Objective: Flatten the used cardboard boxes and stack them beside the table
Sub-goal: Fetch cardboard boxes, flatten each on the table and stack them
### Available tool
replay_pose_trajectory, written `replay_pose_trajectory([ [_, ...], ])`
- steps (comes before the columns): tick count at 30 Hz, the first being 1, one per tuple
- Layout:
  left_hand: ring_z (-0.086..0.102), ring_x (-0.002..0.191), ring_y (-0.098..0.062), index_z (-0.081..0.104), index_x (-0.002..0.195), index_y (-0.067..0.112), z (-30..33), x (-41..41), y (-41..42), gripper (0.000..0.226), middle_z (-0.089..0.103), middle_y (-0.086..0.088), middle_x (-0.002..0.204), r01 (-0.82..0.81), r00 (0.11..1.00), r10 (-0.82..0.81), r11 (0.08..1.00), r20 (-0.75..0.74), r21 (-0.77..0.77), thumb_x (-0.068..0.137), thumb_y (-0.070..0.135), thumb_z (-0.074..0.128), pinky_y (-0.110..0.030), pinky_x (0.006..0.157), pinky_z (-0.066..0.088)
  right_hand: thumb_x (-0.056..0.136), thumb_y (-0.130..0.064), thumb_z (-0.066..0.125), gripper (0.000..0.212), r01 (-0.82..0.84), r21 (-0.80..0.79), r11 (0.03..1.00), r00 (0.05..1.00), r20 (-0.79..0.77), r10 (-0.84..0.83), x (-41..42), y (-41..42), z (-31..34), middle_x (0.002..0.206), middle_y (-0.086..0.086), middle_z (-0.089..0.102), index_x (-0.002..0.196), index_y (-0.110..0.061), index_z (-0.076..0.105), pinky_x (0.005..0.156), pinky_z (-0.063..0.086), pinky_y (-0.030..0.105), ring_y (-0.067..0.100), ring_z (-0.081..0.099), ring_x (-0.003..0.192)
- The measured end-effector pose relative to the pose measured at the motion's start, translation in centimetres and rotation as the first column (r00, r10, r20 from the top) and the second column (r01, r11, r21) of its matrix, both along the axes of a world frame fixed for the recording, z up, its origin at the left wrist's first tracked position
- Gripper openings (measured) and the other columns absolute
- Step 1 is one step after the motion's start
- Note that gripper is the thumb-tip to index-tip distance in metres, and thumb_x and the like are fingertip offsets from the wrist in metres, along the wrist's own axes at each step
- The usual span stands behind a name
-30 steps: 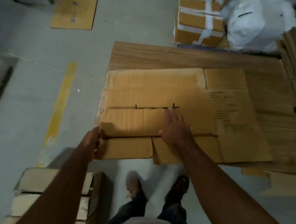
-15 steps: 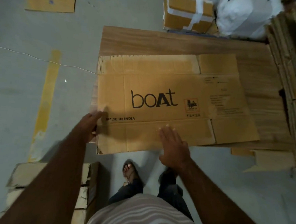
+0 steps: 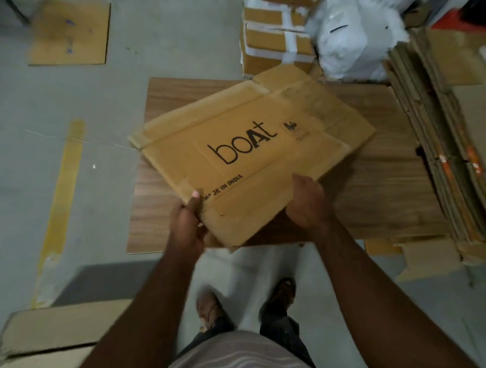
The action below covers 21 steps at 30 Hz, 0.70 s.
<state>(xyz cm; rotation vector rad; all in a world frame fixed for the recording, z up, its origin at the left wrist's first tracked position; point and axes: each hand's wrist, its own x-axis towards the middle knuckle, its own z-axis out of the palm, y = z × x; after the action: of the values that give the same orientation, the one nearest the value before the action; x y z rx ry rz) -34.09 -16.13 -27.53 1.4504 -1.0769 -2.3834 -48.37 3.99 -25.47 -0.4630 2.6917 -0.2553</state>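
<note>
A flattened brown cardboard box (image 3: 246,158) printed "boAt" is lifted and tilted over the low wooden table (image 3: 156,196), its far end pointing to the upper right. My left hand (image 3: 189,223) grips its near left corner, thumb on top. My right hand (image 3: 308,204) grips the near right edge, fingers curled under. A tall stack of flattened cardboard (image 3: 446,155) lies at the table's right side.
Taped cardboard parcels (image 3: 274,42) and a white bag (image 3: 353,40) stand beyond the table. A loose cardboard sheet (image 3: 69,34) lies on the grey floor at the far left. Closed boxes (image 3: 53,334) sit near my left leg. A yellow floor stripe (image 3: 61,196) runs along the left.
The flattened box lay flat on the table under my hands; now both hands grip it and it is raised and turned clockwise toward the right.
</note>
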Motion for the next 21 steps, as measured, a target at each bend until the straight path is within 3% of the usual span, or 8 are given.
replay_pose_trajectory([
  [2,0.073,0.076,-0.016,0.057,0.127,0.000,0.7,-1.1,3.9,0.031,0.074,-0.006,0.085,0.040,0.998,-0.033,0.992,-0.060,0.121,0.103,0.018,0.055,-0.033,0.067,0.062,0.091,-0.015,0.060,0.071,0.040,-0.147,0.988,0.997,-0.064,-0.050,0.3,0.4,1.4,0.163,0.012,0.024,0.156,-0.017,0.031,0.115,0.037,0.050,0.036,0.028,0.148],
  [4,0.064,0.051,-0.006,0.051,0.133,-0.009,1.0,-2.7,7.3,0.039,0.064,0.002,0.061,0.147,0.985,-0.130,0.977,-0.118,0.156,0.101,0.013,0.055,-0.024,0.052,0.056,0.092,-0.024,0.068,0.080,0.269,-0.421,0.866,0.934,-0.107,-0.342,1.0,1.7,2.7,0.168,0.010,0.015,0.159,-0.017,0.025,0.114,0.040,0.045,0.031,0.029,0.148],
  [7,0.068,0.060,-0.011,0.053,0.130,-0.010,1.5,-5.3,12.1,0.043,0.064,-0.007,0.073,0.239,0.965,-0.220,0.963,-0.145,0.128,0.095,0.011,0.066,-0.031,0.065,0.060,0.089,-0.034,0.075,0.083,0.712,-0.638,0.294,0.621,0.377,-0.688,2.6,5.4,3.0,0.154,0.010,0.043,0.157,-0.020,0.029,0.103,0.050,0.047,0.027,0.052,0.130],
  [9,0.071,0.074,-0.018,0.055,0.127,-0.011,1.9,-6.5,15.2,0.046,0.069,-0.016,0.094,0.262,0.959,-0.250,0.961,-0.131,0.088,0.092,0.014,0.072,-0.031,0.065,0.059,0.086,-0.029,0.079,0.072,0.837,-0.545,-0.057,0.418,0.703,-0.575,3.9,7.7,2.1,0.137,0.009,0.058,0.147,-0.022,0.040,0.092,0.057,0.047,0.026,0.062,0.117],
  [11,0.071,0.085,-0.024,0.058,0.127,-0.008,1.7,-7.5,17.7,0.045,0.071,-0.019,0.108,0.271,0.958,-0.262,0.960,-0.118,0.067,0.091,0.015,0.072,-0.029,0.061,0.057,0.084,-0.019,0.082,0.068,0.833,-0.506,-0.222,0.357,0.799,-0.483,4.2,10.0,1.0,0.130,0.009,0.063,0.140,-0.021,0.044,0.079,0.059,0.039,0.027,0.067,0.111],
  [14,0.072,0.086,-0.023,0.062,0.125,-0.002,1.8,-7.8,19.5,0.040,0.072,-0.013,0.106,0.268,0.961,-0.263,0.962,-0.087,0.052,0.092,0.019,0.071,-0.028,0.061,0.056,0.085,-0.004,0.078,0.065,0.791,-0.549,-0.269,0.406,0.801,-0.440,2.7,12.7,1.1,0.129,0.010,0.063,0.141,-0.019,0.049,0.074,0.057,0.033,0.028,0.066,0.112],
  [18,0.070,0.096,-0.024,0.064,0.124,0.013,2.8,-7.3,16.9,0.041,0.070,-0.011,0.118,0.013,0.992,0.001,0.995,-0.127,0.103,0.095,0.042,0.067,-0.033,0.069,0.060,0.084,-0.001,0.076,0.064,0.759,-0.605,-0.241,0.452,0.756,-0.473,-0.1,17.0,2.0,0.128,0.008,0.062,0.139,-0.025,0.053,0.075,0.056,0.031,0.027,0.064,0.112],
  [21,0.067,0.095,-0.021,0.068,0.117,0.014,3.7,-7.4,15.2,0.030,0.067,-0.011,0.119,-0.109,0.989,0.111,0.994,-0.098,0.018,0.097,0.037,0.066,-0.030,0.072,0.061,0.083,-0.001,0.077,0.059,0.760,-0.579,-0.294,0.425,0.786,-0.449,-1.3,19.7,2.6,0.126,0.009,0.063,0.131,-0.029,0.056,0.072,0.055,0.030,0.026,0.063,0.112],
])
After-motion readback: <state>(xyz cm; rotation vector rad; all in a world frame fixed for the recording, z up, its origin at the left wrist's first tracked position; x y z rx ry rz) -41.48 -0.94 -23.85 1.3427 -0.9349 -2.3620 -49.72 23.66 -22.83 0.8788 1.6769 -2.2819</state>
